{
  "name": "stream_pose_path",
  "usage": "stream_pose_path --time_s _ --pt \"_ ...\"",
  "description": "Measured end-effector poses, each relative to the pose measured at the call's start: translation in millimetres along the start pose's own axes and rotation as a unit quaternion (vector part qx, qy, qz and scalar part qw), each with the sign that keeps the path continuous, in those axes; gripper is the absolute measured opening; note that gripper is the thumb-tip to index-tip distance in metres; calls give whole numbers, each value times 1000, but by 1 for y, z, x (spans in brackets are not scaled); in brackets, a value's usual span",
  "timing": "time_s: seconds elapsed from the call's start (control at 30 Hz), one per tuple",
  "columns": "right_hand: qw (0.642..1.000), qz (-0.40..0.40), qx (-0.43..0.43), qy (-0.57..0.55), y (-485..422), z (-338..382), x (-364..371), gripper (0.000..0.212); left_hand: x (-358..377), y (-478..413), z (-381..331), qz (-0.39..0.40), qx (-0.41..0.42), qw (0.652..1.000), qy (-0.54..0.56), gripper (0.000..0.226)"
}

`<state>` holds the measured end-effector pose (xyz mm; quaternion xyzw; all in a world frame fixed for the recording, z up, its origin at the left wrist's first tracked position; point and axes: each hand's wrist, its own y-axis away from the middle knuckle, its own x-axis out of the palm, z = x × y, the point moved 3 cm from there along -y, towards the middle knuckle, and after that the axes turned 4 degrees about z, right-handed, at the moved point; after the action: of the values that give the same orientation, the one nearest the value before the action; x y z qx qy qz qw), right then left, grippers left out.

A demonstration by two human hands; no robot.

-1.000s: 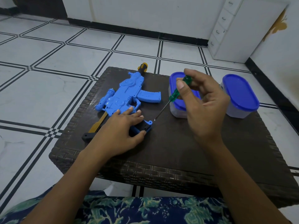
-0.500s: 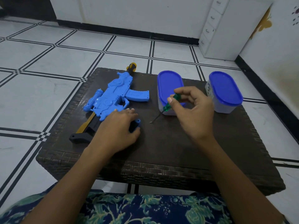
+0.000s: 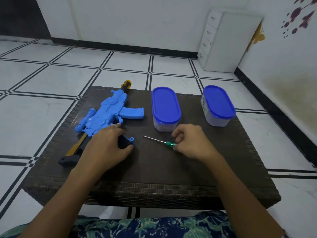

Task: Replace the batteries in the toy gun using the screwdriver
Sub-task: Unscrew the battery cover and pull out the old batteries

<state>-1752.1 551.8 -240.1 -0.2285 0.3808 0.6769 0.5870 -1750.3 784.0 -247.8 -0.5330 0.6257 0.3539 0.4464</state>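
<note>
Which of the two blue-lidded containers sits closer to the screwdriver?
The left container, just behind the screwdriver. The other container stands apart near the table's right edge.

two lidded tubs, wicker table, drawers

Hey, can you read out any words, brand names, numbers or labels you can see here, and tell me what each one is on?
No text here can be read.
Right container: a label on its left side wall, too blurred and too small to read.
Toy gun, screwdriver, left container: no visible writing.
Wall: flower and butterfly decorations only, no words.
</note>
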Motion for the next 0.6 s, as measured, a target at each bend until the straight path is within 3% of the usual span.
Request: stream_pose_path --time_s 0.33,0.47,0.6 --pt "997 14 -24 76 0 9 10 37 -7 0 -2 8 16 999 -34 44" --pt "985 -76 -111 109 3 29 20 28 -10 0 -1 25 42 997 -64 43" --pt "974 -8 -220 45 2 53 39 34 -12 5 4 20 82 994 -73 45"
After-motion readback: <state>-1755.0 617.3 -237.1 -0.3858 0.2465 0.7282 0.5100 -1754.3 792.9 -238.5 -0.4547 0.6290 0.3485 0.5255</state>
